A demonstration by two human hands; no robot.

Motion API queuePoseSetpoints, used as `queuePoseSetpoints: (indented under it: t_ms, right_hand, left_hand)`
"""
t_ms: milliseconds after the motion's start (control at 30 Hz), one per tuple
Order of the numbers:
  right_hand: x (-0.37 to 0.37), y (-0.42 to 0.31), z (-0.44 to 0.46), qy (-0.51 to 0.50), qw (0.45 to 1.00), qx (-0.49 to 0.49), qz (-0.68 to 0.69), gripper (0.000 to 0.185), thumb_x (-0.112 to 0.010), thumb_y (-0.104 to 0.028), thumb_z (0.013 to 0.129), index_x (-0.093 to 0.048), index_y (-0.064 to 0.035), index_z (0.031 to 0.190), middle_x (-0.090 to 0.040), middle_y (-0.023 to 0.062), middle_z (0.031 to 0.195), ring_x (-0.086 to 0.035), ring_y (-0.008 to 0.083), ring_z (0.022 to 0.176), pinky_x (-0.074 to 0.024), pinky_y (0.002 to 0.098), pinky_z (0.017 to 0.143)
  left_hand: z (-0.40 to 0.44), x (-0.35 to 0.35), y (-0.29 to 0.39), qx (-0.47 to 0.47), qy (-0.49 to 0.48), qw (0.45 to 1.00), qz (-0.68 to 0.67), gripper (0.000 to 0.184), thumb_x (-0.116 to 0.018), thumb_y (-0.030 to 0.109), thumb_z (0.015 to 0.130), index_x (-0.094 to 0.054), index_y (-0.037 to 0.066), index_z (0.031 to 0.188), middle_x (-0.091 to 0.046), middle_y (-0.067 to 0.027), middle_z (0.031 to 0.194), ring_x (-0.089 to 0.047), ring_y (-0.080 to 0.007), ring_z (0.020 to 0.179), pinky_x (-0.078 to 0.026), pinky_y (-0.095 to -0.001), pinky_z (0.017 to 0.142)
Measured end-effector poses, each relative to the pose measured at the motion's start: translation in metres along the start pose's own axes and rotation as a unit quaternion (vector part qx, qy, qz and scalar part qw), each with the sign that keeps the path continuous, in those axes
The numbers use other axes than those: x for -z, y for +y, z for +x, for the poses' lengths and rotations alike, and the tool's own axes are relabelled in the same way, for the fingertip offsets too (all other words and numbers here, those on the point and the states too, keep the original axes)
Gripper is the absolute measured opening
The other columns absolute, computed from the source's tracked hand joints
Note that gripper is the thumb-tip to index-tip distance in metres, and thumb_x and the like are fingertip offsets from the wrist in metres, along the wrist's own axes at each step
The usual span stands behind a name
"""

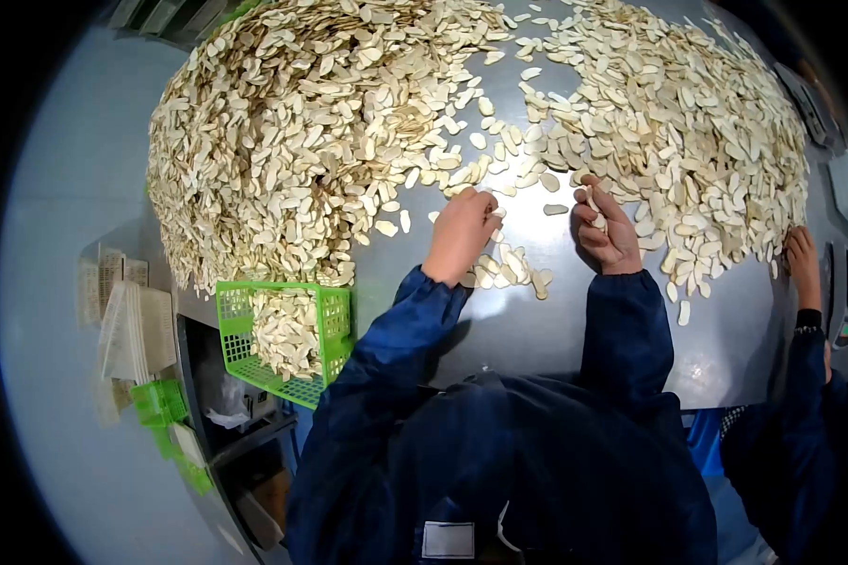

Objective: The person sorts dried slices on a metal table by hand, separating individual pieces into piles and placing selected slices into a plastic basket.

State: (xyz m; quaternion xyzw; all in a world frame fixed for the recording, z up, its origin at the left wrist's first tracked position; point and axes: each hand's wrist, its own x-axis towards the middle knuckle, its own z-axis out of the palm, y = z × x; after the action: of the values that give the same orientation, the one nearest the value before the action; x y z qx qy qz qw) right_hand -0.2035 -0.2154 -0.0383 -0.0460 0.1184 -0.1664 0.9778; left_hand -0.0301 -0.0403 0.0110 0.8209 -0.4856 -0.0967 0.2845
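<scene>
At the far left, white crates (pixel 141 330) stand stacked, with small green baskets (pixel 158 403) just below them in my view. Next comes a larger green basket (pixel 336 325) at the table's left edge, with pale slices (pixel 287 331) lying inside it. Behind it rises the big left pile (pixel 283 141), a broad mound of the same flat slices, some edged brown.

My left hand (pixel 462 235) is over the table (pixel 537 339), in front of that pile's right edge. Its fingers are curled in and together, and a slice shows at the fingertips; I can't tell whether I'm gripping it. Just beside that wrist, on the grey metal, is a small heap (pixel 509 268) of slices. Between my hands, loose slices lie scattered, a darker slice (pixel 555 209) among them near my right hand.

My right hand (pixel 609 234) is turned palm up, fingers bent and clamped on a few slices (pixel 592 202). Beyond it spreads the right pile (pixel 697 132), reaching toward the table's far side. At its right edge is another person's hand (pixel 803 256), well apart from mine, below a dark blue sleeve (pixel 801 377).
</scene>
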Motion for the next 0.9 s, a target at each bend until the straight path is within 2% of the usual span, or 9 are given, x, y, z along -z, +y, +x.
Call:
queuePoseSetpoints:
  t_ms: [133, 167, 300, 400, 533, 567, 667, 700, 900]
  right_hand:
    - [-0.004, 0.002, -0.003, 0.007, 1.000, 0.006, 0.003, 0.031, -0.057, -0.009, 0.092, -0.048, -0.0060, 0.121, -0.053, 0.0055, 0.093, -0.046, 0.0078, 0.067, -0.0266, 0.0141, 0.033]
    - [-0.006, 0.003, -0.003, 0.018, 1.000, 0.006, 0.004, 0.031, -0.057, -0.009, 0.092, -0.048, -0.0056, 0.121, -0.053, 0.0056, 0.093, -0.046, 0.0078, 0.066, -0.0265, 0.0140, 0.033]
    - [-0.003, 0.002, 0.001, 0.009, 1.000, 0.004, 0.014, 0.031, -0.056, -0.010, 0.093, -0.047, -0.0048, 0.122, -0.053, 0.0057, 0.093, -0.045, 0.0076, 0.066, -0.0266, 0.0137, 0.033]
    - [0.001, 0.003, 0.005, -0.020, 0.999, -0.021, 0.038, 0.031, -0.055, -0.010, 0.094, -0.047, -0.0045, 0.123, -0.053, 0.0060, 0.093, -0.046, 0.0075, 0.067, -0.0268, 0.0136, 0.033]
    - [-0.003, 0.004, 0.004, 0.001, 0.999, -0.030, 0.013, 0.025, -0.051, -0.011, 0.097, -0.046, -0.0097, 0.122, -0.049, 0.0038, 0.093, -0.042, 0.0071, 0.069, -0.0269, 0.0140, 0.037]
    - [-0.003, 0.004, 0.003, 0.002, 0.999, -0.028, 0.017, 0.027, -0.051, -0.011, 0.097, -0.046, -0.0083, 0.123, -0.049, 0.0041, 0.094, -0.042, 0.0075, 0.070, -0.0267, 0.0141, 0.036]
    - [-0.001, 0.005, 0.003, 0.005, 1.000, -0.010, 0.016, 0.032, -0.057, -0.011, 0.093, -0.047, -0.0036, 0.123, -0.053, 0.0062, 0.094, -0.048, 0.0077, 0.068, -0.0279, 0.0134, 0.033]
    - [-0.001, 0.003, 0.002, -0.009, 0.999, -0.031, 0.025, 0.026, -0.050, -0.012, 0.097, -0.045, -0.0078, 0.123, -0.050, 0.0036, 0.095, -0.041, 0.0072, 0.070, -0.0267, 0.0147, 0.037]
    - [-0.002, 0.002, 0.003, -0.001, 1.000, -0.026, 0.009, 0.026, -0.050, -0.012, 0.097, -0.046, -0.0079, 0.122, -0.050, 0.0018, 0.094, -0.041, 0.0068, 0.070, -0.0256, 0.0148, 0.036]
  left_hand:
    - [0.016, -0.004, 0.006, -0.030, -0.072, 0.991, 0.108, 0.010, -0.067, 0.011, 0.077, -0.062, 0.003, 0.081, -0.059, -0.0108, 0.084, -0.060, -0.0293, 0.085, -0.048, -0.0382, 0.072]
    - [0.014, -0.006, 0.001, -0.074, -0.056, 0.991, 0.100, 0.011, -0.066, 0.011, 0.078, -0.060, 0.003, 0.082, -0.058, -0.0097, 0.079, -0.059, -0.0267, 0.077, -0.047, -0.0363, 0.067]
    - [0.002, 0.027, 0.008, 0.035, -0.156, 0.982, -0.099, 0.011, -0.063, 0.008, 0.080, -0.060, 0.004, 0.090, -0.055, -0.0080, 0.070, -0.055, -0.0219, 0.063, -0.043, -0.0330, 0.058]
    - [-0.028, 0.026, 0.021, -0.069, -0.194, 0.977, -0.055, 0.018, -0.063, 0.008, 0.080, -0.059, 0.004, 0.097, -0.057, -0.0094, 0.072, -0.057, -0.0244, 0.066, -0.045, -0.0348, 0.060]
    - [-0.042, 0.005, 0.020, -0.120, -0.151, 0.981, 0.022, 0.019, -0.064, 0.008, 0.079, -0.058, 0.005, 0.098, -0.059, -0.0112, 0.078, -0.058, -0.0300, 0.072, -0.046, -0.0394, 0.063]
    - [-0.039, 0.002, 0.016, -0.128, -0.121, 0.984, 0.020, 0.015, -0.064, 0.008, 0.078, -0.059, 0.004, 0.091, -0.058, -0.0114, 0.077, -0.059, -0.0287, 0.073, -0.046, -0.0382, 0.063]
    - [-0.022, 0.011, 0.015, -0.026, -0.113, 0.993, -0.014, 0.011, -0.062, 0.010, 0.079, -0.059, 0.003, 0.088, -0.058, -0.0152, 0.082, -0.059, -0.0342, 0.079, -0.047, -0.0419, 0.067]
    - [-0.017, 0.010, 0.009, 0.008, -0.091, 0.995, -0.042, 0.013, -0.063, 0.010, 0.080, -0.061, 0.002, 0.089, -0.058, -0.0154, 0.080, -0.059, -0.0331, 0.073, -0.046, -0.0410, 0.064]
    - [-0.010, 0.022, -0.002, 0.096, -0.001, 0.994, -0.058, 0.024, -0.063, 0.012, 0.080, -0.062, 0.002, 0.102, -0.055, -0.0118, 0.066, -0.055, -0.0265, 0.060, -0.043, -0.0366, 0.056]
